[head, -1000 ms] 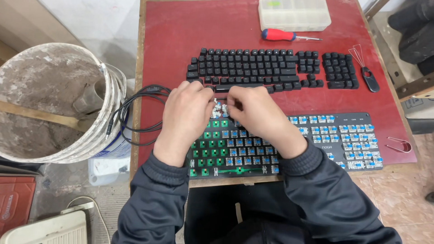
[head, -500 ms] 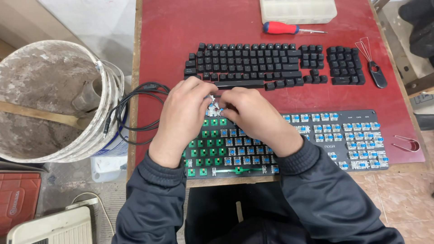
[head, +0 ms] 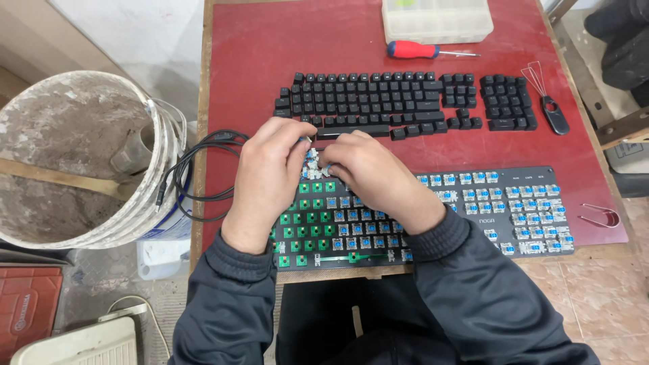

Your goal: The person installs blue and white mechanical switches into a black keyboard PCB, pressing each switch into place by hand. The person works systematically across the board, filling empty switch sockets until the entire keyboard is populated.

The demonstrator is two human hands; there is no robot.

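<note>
Together, both hands over keyboard's upper-left switches.

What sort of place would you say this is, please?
Probably a home repair bench: a red table bearing a stripped keyboard, a screwdriver and a parts box, beside a dirty bucket.

Red table top as landmark. Along its far edge, a translucent plastic compartment box; just in front of the box, a screwdriver with red-and-blue handle, shaft pointing right. Near the right edge, a wire keycap puller with black handle; farther toward the near right corner, a red metal clip tool. Over the left edge, a coiled black cable. Beside the table, on the floor at left, a mortar-crusted white bucket.
</note>
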